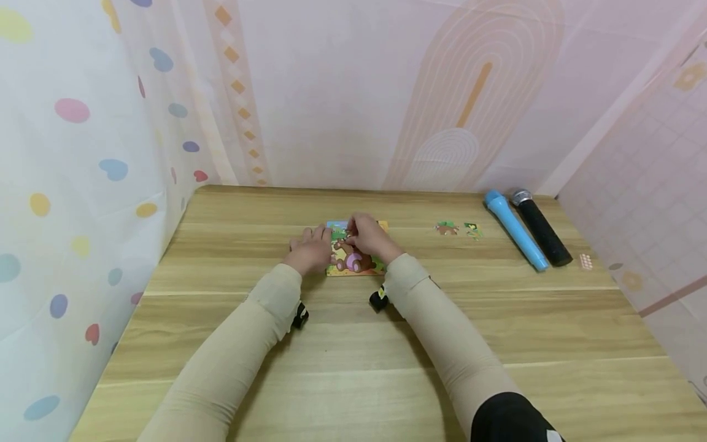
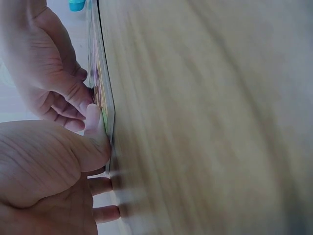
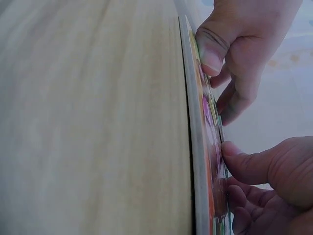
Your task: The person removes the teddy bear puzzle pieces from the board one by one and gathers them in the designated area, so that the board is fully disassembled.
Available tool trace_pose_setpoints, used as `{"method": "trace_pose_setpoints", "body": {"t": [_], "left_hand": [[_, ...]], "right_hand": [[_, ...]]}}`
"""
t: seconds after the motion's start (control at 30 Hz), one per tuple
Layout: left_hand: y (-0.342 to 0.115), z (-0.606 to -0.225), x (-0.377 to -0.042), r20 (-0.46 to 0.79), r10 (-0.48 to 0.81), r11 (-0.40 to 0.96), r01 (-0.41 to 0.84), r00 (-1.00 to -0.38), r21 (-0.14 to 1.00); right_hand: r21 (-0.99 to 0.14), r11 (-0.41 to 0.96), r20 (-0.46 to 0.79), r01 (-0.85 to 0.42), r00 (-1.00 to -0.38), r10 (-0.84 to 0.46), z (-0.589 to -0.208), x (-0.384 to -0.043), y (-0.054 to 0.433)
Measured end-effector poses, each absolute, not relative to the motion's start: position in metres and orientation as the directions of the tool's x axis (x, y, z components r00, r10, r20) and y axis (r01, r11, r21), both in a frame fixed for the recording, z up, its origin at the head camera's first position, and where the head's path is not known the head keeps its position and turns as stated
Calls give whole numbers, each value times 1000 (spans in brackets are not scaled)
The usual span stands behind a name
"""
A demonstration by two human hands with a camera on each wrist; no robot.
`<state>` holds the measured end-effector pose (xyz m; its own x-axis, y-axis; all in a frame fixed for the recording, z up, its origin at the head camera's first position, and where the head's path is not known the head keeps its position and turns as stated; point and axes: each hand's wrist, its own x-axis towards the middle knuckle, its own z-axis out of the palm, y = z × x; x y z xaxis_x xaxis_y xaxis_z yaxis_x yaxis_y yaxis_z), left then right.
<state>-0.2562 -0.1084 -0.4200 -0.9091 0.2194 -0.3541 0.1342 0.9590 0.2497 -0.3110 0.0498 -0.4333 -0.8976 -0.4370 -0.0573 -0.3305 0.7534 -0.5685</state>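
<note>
The puzzle board (image 1: 353,264) is flat and thin, with a bright picture of a brown bear that has a pink tummy. It lies flat on the tabletop, near the middle of the far edge. The left hand (image 1: 313,250) rests on the board's left side, and the right hand (image 1: 371,236) touches its upper part, hiding some of the picture. Nearer the tabletop's far right corner lie loose brown and green bits (image 1: 446,228) and green and yellow bits (image 1: 473,231).
</note>
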Motion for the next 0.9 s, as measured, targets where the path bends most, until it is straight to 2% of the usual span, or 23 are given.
{"method": "trace_pose_setpoints", "body": {"t": [0.3,0.53,0.9], "left_hand": [[-109,-419,-254,-353,227,958,144,-908,248],[-108,-418,-253,-347,230,957,147,-909,248],[-109,-421,-256,-353,220,959,135,-909,250]], "right_hand": [[-480,799,-80,-362,-889,-451,-432,-310,50],[-500,792,-84,-351,-890,-448,-429,-308,50],[-470,808,-110,-355,-885,-453,-426,-310,48]]}}
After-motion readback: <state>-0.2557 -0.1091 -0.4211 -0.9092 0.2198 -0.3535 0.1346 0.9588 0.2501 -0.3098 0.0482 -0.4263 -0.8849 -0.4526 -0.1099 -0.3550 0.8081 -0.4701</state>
